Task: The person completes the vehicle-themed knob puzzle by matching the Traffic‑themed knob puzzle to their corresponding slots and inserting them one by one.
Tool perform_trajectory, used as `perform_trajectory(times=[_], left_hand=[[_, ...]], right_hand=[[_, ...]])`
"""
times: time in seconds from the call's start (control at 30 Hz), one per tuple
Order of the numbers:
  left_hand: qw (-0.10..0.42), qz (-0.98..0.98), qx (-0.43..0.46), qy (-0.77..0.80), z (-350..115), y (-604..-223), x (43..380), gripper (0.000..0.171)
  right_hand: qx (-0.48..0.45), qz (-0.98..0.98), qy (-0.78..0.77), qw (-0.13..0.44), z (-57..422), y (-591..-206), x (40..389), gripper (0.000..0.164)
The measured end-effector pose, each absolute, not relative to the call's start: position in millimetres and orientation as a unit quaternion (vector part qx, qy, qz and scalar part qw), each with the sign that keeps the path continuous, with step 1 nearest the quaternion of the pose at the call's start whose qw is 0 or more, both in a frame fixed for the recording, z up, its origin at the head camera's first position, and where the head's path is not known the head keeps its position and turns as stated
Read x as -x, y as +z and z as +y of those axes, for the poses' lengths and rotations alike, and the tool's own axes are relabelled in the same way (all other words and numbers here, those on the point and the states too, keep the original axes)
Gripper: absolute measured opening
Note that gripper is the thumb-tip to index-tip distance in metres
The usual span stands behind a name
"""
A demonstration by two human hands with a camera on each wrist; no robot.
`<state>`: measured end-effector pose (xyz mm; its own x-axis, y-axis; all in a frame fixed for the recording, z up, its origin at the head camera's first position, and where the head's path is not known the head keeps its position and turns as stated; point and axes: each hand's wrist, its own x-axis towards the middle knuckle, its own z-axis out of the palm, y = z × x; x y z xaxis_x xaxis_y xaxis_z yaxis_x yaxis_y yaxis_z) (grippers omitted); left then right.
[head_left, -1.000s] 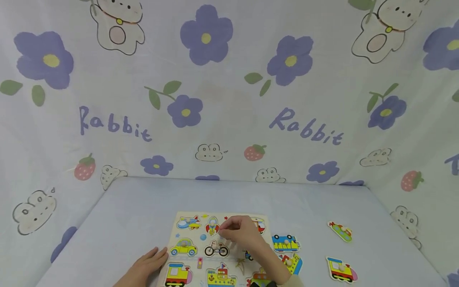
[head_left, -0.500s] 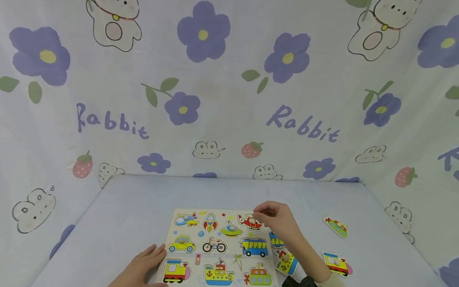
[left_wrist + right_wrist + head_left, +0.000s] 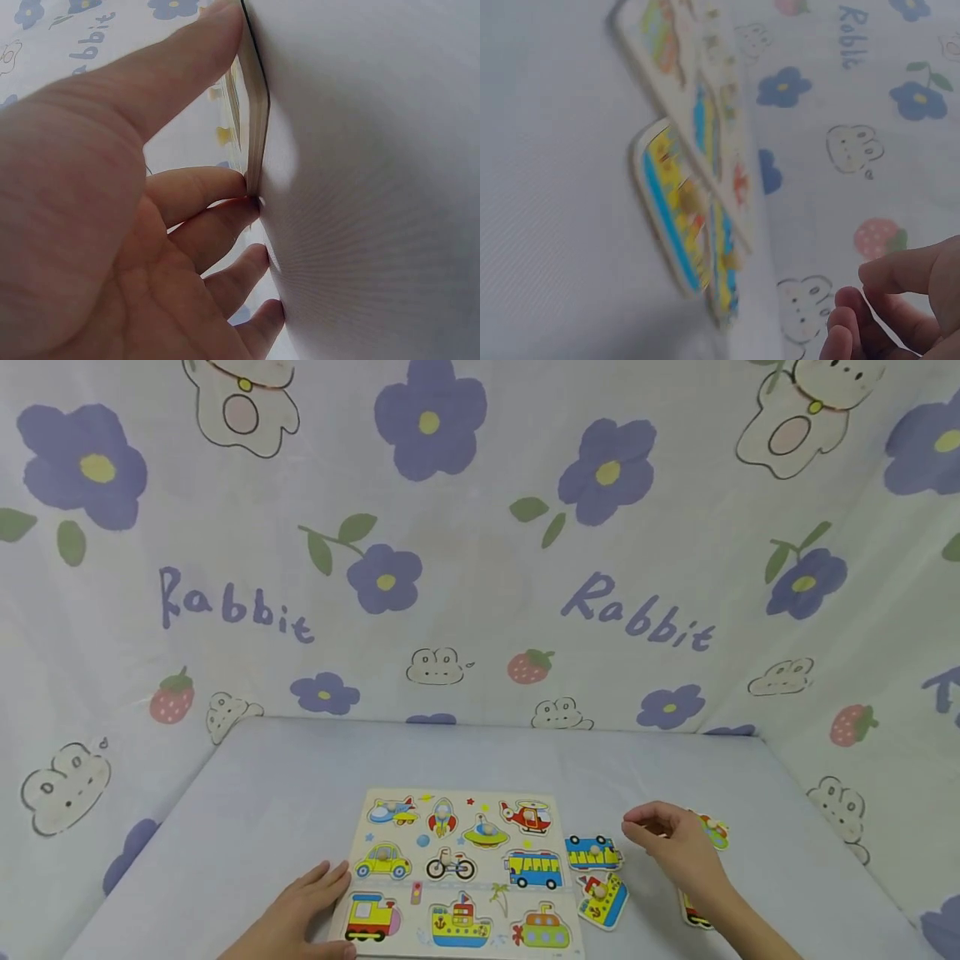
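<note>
My left hand [image 3: 303,914] rests at the near left corner of a wooden peg puzzle board [image 3: 408,947]. Its thumb touches the front edge, and its straight fingers lie along the left side. My right hand [image 3: 686,856] hovers right of the board, fingers loosely curled with nothing between them. Below and left of it lie a loose bus piece [image 3: 592,853], knob up and turned around, and a tilted ship piece [image 3: 603,900]. Partly behind the right hand are a submarine piece [image 3: 717,833] and a train piece [image 3: 693,914].
Knobbed pieces sit in the board: a plane [image 3: 392,812], rocket [image 3: 442,817], flying saucer [image 3: 486,832], helicopter [image 3: 527,817], car [image 3: 383,861] and bicycle [image 3: 451,863]. The bus slot [image 3: 533,869] shows a printed picture without a knob. A patterned cloth [image 3: 465,568] hangs behind the table.
My right hand has moved right from over the flying saucer, past the helicopter, to beyond the board. The flying saucer and bus slot are uncovered. My left hand stays at the board's left edge.
</note>
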<state>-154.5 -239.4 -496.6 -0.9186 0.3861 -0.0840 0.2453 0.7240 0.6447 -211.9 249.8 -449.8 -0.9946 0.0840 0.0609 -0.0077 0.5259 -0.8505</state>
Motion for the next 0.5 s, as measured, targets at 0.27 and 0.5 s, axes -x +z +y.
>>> perform_trajectory(times=[0.27, 0.5], left_hand=[[0.103, 0.925, -0.166, 0.326, -238.7, -498.4, 155.0, 0.098], [0.104, 0.923, -0.16, 0.334, -237.1, -497.2, 153.4, 0.098]], right_hand=[[0.034, -0.888, 0.456, 0.053, 274.6, -466.7, 206.9, 0.022], [-0.007, -0.88, 0.474, 0.04, 269.1, -475.9, 215.9, 0.025]])
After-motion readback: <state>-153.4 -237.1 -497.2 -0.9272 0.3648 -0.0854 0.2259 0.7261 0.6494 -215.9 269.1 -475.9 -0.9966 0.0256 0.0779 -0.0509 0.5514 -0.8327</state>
